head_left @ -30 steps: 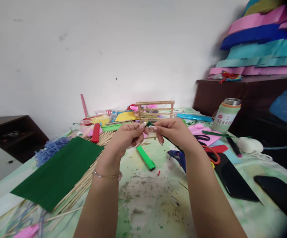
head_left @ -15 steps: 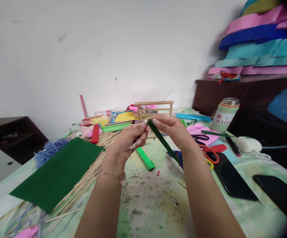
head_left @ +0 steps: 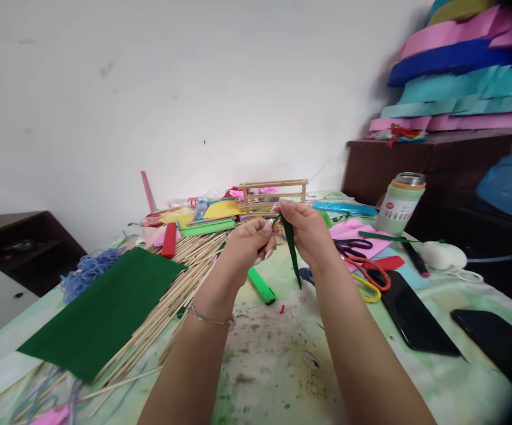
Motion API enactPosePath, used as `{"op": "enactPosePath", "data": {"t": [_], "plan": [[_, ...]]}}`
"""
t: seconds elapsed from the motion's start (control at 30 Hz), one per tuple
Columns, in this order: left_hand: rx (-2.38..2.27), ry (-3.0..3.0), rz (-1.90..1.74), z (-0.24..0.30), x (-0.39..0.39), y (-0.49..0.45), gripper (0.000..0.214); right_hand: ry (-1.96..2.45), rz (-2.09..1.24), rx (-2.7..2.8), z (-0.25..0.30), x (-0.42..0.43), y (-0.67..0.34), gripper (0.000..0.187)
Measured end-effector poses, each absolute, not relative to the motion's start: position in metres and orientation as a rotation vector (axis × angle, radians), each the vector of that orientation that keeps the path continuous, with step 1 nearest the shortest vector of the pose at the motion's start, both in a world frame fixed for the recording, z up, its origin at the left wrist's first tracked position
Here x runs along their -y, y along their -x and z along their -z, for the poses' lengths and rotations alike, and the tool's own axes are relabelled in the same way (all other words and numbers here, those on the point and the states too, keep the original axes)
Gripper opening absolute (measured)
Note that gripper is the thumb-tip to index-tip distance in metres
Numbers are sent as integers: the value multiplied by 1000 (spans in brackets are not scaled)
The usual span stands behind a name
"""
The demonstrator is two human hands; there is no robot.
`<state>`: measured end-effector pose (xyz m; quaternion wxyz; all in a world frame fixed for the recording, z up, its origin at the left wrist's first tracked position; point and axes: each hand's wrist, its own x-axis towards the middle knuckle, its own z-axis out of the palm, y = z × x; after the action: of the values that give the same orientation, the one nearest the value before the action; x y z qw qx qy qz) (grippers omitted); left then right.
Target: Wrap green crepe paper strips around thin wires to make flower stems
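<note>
A dark green strip [head_left: 292, 251] of paper or crepe hangs down between my hands, its lower end free above the table. My right hand [head_left: 311, 233] pinches it near the top between thumb and fingers. My left hand [head_left: 248, 243] is closed, thumb against fingers, on the strip's narrow upper end, which looks twisted. Beyond my fingers a thin wire [head_left: 320, 171] slants up to the right, blurred; where it enters my grip is hidden. Below the hands lies a bright green cutter-like tool [head_left: 261, 286]. Scissors with red and yellow handles [head_left: 366, 289] rest by my right forearm.
A dark green sheet [head_left: 105, 313] and many thin sticks [head_left: 150, 330] lie left. Behind my hands stands a small wooden stick frame [head_left: 274, 184]. At right are black-handled scissors [head_left: 353, 247], a phone [head_left: 417, 319], a white yarn ball [head_left: 444, 257] and an uncapped bottle [head_left: 400, 203].
Both hands have shifted a little right, the left one turning. The strip now hangs more steeply and its lower end has swung left. The thin wire has moved right with the hands.
</note>
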<state>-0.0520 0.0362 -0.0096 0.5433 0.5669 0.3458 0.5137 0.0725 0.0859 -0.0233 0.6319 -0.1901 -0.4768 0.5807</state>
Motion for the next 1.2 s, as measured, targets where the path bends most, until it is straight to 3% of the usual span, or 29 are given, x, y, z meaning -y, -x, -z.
{"op": "enactPosePath", "data": {"t": [0.2, 0.5, 0.83, 1.2], "plan": [[-794, -1353, -1230, 6, -31, 48, 18, 263, -1414, 1202, 26, -86, -73, 30], [-908, -1320, -1208, 4, -31, 48, 20, 506, -1416, 1137, 24, -88, -78, 33], [-1033, -1376, -1185, 1, -27, 51, 21, 662, -1062, 1366, 18, -82, -85, 27], [-1578, -2121, -1315, 10, -28, 58, 11, 983, -958, 1353, 21, -84, -85, 40]]}}
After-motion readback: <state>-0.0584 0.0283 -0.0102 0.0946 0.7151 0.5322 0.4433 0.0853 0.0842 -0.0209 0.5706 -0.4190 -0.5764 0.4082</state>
